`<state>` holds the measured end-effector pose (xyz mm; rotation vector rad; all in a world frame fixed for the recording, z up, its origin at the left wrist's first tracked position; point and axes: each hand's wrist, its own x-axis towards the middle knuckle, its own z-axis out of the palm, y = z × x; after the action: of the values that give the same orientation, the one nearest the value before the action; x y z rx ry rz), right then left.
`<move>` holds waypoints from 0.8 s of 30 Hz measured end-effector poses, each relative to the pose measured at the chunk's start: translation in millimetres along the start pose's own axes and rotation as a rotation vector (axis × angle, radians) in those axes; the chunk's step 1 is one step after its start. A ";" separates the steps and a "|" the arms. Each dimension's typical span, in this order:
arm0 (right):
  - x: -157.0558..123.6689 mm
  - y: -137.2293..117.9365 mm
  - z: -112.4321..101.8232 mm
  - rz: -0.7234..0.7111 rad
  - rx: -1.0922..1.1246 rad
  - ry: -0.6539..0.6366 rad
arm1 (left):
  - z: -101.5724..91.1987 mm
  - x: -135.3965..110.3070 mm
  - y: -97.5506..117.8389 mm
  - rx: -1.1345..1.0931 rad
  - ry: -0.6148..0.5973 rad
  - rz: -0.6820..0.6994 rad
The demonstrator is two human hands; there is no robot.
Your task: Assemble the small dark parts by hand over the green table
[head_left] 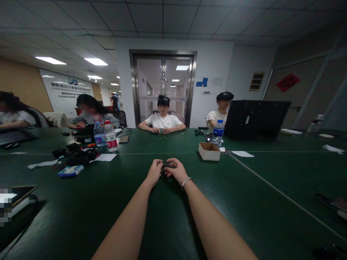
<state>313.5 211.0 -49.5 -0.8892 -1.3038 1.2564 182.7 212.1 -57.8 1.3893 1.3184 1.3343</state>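
Observation:
Both my hands meet over the green table, a little above its surface. My left hand is closed, thumb and fingers pinching one end of a small, thin dark object. From the other side my right hand, with a silver bracelet at the wrist, grips the same object with curled fingers. What kind of thing it is cannot be made out. An open cardboard box stands beyond my right hand.
Water bottles stand left and another bottle right, near a large black case. Black gear, a blue-white packet and paper lie left. A person sits opposite, hands on the table; others sit either side.

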 end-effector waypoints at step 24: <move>-0.8 -6.9 -10.0 0.082 0.297 0.031 | -13.7 -6.1 14.8 -0.303 -0.087 -0.017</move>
<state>324.4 210.9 -44.2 -0.7513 -1.0305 1.4502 172.1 202.3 -42.5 1.2099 1.0200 1.3817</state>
